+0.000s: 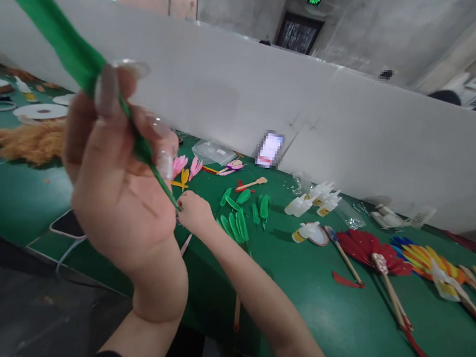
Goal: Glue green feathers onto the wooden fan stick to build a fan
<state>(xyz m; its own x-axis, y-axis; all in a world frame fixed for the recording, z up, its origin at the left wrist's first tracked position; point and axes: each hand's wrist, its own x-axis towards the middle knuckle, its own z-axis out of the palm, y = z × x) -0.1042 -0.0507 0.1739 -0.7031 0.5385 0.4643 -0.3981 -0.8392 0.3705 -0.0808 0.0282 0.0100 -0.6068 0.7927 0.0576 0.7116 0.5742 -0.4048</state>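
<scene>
My left hand point(123, 173) is raised close to the camera at the left, thumb and fingers pinching a long green ribbon point(47, 17). The ribbon's wide part runs up to the top left corner, and its narrow twisted part slants down across the palm. At its lower end, my right hand point(194, 211) is closed on the thin green strip, low over the table. Several green feather-like pieces point(237, 226) lie beside my right forearm. Pink petal pieces point(180, 166) and a yellow piece point(184, 178) lie just beyond my right hand.
White-capped bottles point(298, 205) stand behind a round dish point(319, 235). A red fan-shaped flower point(357, 249) and a yellow-orange one point(427, 261) lie at the right. A phone point(270, 149) leans on the white partition point(230, 88). Tan fluffy material point(27, 138) and white spools point(40, 112) are at the left.
</scene>
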